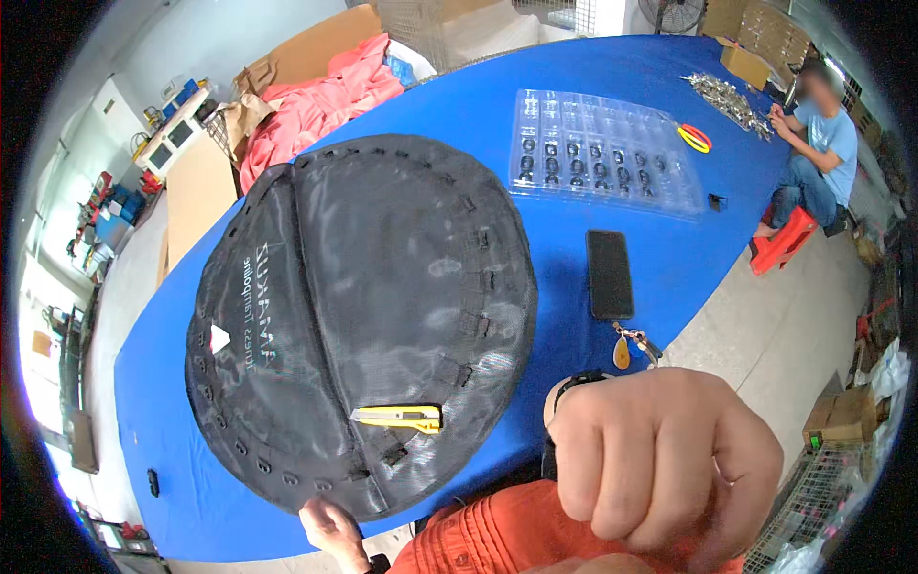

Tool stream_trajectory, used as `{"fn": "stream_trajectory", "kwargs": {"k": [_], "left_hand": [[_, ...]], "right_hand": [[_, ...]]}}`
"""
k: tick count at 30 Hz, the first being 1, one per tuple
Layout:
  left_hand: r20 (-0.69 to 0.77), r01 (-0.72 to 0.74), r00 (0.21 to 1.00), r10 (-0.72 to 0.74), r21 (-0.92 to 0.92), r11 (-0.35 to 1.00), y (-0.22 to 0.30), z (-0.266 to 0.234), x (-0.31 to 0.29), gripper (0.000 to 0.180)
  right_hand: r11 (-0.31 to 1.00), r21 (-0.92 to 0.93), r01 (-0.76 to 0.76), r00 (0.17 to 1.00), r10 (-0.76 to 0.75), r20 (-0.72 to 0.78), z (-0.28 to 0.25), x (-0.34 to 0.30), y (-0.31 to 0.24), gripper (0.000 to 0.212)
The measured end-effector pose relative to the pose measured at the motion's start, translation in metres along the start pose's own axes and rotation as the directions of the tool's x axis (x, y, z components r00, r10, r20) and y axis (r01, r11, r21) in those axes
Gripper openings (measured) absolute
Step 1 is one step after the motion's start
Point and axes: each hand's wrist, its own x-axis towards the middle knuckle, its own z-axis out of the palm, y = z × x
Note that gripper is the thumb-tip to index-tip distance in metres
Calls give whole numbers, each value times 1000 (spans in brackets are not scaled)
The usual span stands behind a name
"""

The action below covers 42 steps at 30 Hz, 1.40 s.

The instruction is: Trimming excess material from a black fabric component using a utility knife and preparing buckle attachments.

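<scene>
A round black trampoline mat [402, 258] with a seam across it and webbing loops around its edge lies on the blue-covered table [564, 67]. My left hand [330, 526] is at its near rim, fingers closed on the edge. On the mat rests a yellow utility knife [397, 417], and a small white patch [220, 339] shows at its left side. Close to the camera, my right hand [660, 459] is raised in a closed fist, right of the mat. Its inner side is hidden, so whatever it may hold cannot be seen.
Right of the mat lie a black phone [610, 275], keys with a yellow fob [622, 352], and a clear compartment tray [602, 153] of black parts. Yellow-red-handled scissors [694, 139] and a metal-parts pile [727, 100] lie beyond. A person [822, 143] sits at right. Red fabric [325, 100] is heaped behind.
</scene>
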Motion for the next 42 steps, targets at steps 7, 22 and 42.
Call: {"fn": "stream_trajectory", "kwargs": {"k": [7, 22, 42], "left_hand": [[-2, -12, 1000, 12, -57, 998, 0, 1, 1, 15], [24, -23, 999, 23, -27, 999, 1, -2, 1, 12], [20, -42, 999, 43, -29, 999, 3, -5, 3, 13]], "right_hand": [[999, 37, 20, 1000, -21, 23, 7, 9, 17, 16], [986, 137, 90, 985, -109, 133, 1, 4, 35, 17], [963, 259, 73, 994, -92, 62, 9, 5, 16, 11]]}}
